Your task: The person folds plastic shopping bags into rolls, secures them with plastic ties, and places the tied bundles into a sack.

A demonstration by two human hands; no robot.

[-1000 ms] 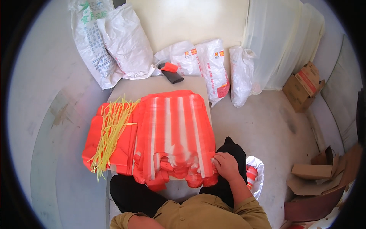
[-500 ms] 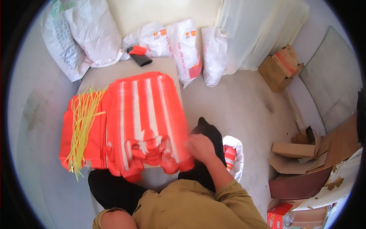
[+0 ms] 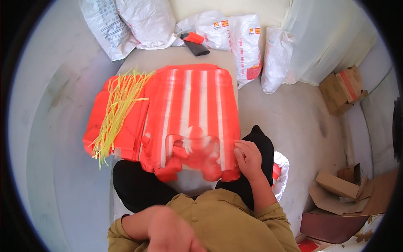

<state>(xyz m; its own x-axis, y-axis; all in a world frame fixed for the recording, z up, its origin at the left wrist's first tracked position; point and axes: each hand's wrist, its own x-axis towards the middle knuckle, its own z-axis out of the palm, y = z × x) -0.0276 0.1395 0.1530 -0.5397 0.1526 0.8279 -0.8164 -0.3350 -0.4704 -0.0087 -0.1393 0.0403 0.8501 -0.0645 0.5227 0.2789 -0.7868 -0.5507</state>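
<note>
A thick pile of red-and-white striped plastic (image 3: 194,101) lies in front of me, its near end crumpled into loose folds. My right hand (image 3: 249,160) is at the pile's right edge, with bent fingers and thumb closed on the plastic there. Close to my torso, my left hand (image 3: 174,231) is raised away from the pile. Motion blurs it, and its fingers do not show clearly. To the left of the striped pile sits a folded red plastic stack (image 3: 96,113), with a bunch of thin yellow strips (image 3: 119,107) spread over it.
The pile rests on a pale low table (image 3: 147,59) between my black-clad knees. Several white sacks (image 3: 245,46) stand along the far wall. A dark roll with red on it (image 3: 196,48) lies at the table's far end. Cardboard boxes (image 3: 342,185) are on the right, and an open white sack (image 3: 282,185) stands by my right knee.
My left hand has come into view near my torso. My right hand stays by the striped pile's right edge, its fingers now clearer. The whole view has shifted, moving the scene rightward.
</note>
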